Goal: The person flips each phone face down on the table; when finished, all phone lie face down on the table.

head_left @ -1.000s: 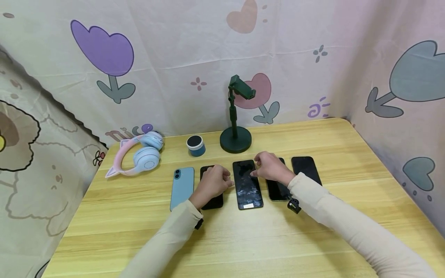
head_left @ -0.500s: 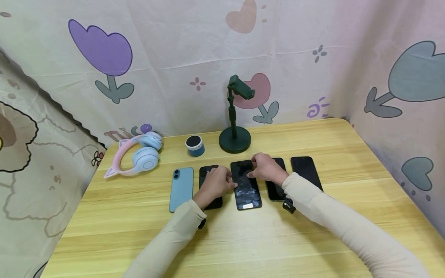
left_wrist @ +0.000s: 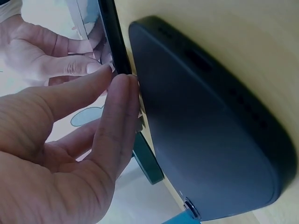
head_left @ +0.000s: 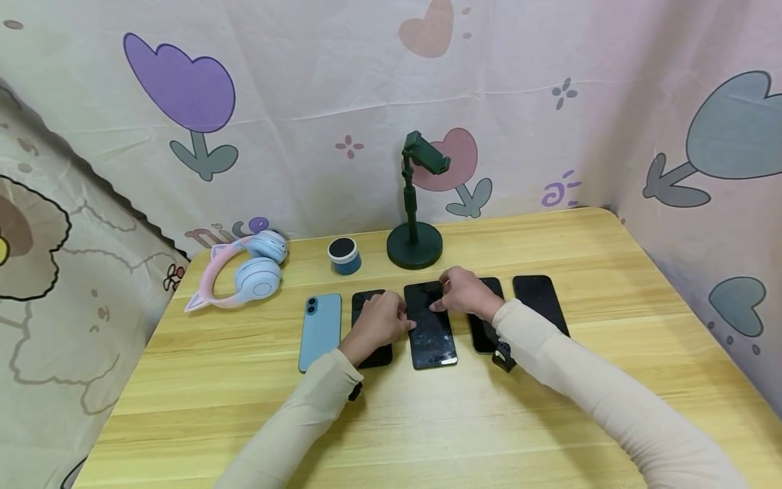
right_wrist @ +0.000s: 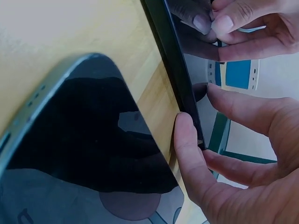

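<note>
Between my hands a dark smartphone (head_left: 432, 343) lies screen up on the table. My left hand (head_left: 375, 320) reaches over a black phone (head_left: 380, 356) and has thumb and fingertips at the middle phone's left edge. My right hand (head_left: 467, 293) grips the upper right edge of that phone, thumb on the screen and fingers along the side (right_wrist: 187, 130). Another phone (head_left: 485, 336) lies screen up partly below my right hand. In the left wrist view the black phone's dark back (left_wrist: 201, 130) fills the right side.
A light blue phone (head_left: 320, 333) lies at the row's left end, a dark phone (head_left: 540, 299) at its right end. Behind stand a green phone stand (head_left: 414, 246), a small blue-and-white round speaker-like item (head_left: 345, 257) and cat-ear headphones (head_left: 258, 278). A printed cloth (head_left: 342, 68) hangs behind the table.
The middle phone has shifted slightly left, and my right hand has moved left with it. My left hand has come in from just beside the phone to its left edge.
</note>
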`<state>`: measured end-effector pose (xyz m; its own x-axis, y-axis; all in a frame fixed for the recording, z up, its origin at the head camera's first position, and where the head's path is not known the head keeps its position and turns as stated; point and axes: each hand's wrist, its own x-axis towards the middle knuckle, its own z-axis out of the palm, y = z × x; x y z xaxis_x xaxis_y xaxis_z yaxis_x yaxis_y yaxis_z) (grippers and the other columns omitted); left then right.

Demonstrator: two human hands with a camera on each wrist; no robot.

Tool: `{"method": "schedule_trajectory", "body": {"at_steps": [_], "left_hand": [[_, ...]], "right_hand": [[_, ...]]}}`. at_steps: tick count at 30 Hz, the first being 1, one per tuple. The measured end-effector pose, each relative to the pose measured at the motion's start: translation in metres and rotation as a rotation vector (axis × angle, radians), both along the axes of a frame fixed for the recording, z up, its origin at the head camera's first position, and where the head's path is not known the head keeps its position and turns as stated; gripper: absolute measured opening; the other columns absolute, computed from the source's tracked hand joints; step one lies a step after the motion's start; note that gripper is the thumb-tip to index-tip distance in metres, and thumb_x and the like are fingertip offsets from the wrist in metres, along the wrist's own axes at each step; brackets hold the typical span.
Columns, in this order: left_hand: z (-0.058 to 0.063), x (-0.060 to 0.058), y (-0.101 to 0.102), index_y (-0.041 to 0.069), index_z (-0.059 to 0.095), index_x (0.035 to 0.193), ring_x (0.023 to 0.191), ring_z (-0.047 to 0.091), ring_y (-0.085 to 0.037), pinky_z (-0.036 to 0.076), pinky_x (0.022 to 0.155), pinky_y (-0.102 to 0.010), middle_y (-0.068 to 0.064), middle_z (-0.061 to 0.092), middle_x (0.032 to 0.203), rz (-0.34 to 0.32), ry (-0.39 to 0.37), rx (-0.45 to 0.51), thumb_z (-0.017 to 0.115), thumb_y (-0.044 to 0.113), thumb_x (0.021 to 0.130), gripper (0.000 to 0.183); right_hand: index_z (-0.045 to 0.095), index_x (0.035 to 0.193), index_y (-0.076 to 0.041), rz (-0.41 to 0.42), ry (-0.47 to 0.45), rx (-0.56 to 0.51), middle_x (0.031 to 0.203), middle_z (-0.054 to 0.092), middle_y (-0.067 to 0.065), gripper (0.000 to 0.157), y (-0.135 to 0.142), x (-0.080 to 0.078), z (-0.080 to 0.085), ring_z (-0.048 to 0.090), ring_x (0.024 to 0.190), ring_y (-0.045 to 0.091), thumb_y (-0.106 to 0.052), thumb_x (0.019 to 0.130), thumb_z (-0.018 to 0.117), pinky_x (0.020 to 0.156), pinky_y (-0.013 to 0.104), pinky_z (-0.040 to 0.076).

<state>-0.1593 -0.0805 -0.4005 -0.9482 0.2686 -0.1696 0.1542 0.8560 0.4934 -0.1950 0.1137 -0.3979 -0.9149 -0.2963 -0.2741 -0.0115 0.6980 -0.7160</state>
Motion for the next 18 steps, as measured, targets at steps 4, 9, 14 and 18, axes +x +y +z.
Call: {"method": "schedule_trajectory", "body": {"at_steps": [4,9,14,18], "left_hand": [[-0.0007,0.0002,0.0001,0.013,0.067,0.067,0.063,0.054,-0.015,0.038,0.106,-0.057,0.003,0.058,0.059,-0.009,0.014,-0.002,0.082,0.019,0.088,0.026],[-0.001,0.0004,-0.0004,0.013,0.066,0.067,0.062,0.054,-0.015,0.043,0.101,-0.055,0.003,0.057,0.058,-0.012,0.015,0.001,0.082,0.019,0.088,0.027],[-0.0004,-0.0002,-0.0006,0.011,0.066,0.065,0.059,0.052,-0.016,0.047,0.083,-0.047,0.002,0.054,0.055,-0.021,0.009,0.0,0.081,0.019,0.088,0.029],[-0.0008,-0.001,-0.0006,0.011,0.071,0.072,0.061,0.054,-0.015,0.046,0.081,-0.042,0.004,0.057,0.058,-0.02,0.003,-0.001,0.08,0.019,0.089,0.021]], "right_hand": [[0.049,0.14,0.013,-0.014,-0.029,-0.043,0.134,0.057,0.03,0.07,0.0003,-0.0004,0.0006,0.068,0.104,0.033,-0.013,0.085,0.083,0.098,0.049,0.051],[0.049,0.139,0.012,-0.025,-0.044,-0.06,0.131,0.058,0.029,0.069,-0.0002,-0.0023,-0.0002,0.07,0.097,0.03,-0.013,0.084,0.084,0.096,0.048,0.052],[0.049,0.139,0.011,-0.032,-0.069,-0.087,0.129,0.058,0.028,0.068,0.0007,-0.0019,0.0005,0.072,0.087,0.027,-0.012,0.085,0.083,0.093,0.047,0.054],[0.048,0.139,0.008,-0.055,-0.098,-0.116,0.13,0.058,0.028,0.065,0.0012,-0.0023,0.0006,0.072,0.085,0.025,-0.011,0.086,0.082,0.088,0.044,0.056]]}}
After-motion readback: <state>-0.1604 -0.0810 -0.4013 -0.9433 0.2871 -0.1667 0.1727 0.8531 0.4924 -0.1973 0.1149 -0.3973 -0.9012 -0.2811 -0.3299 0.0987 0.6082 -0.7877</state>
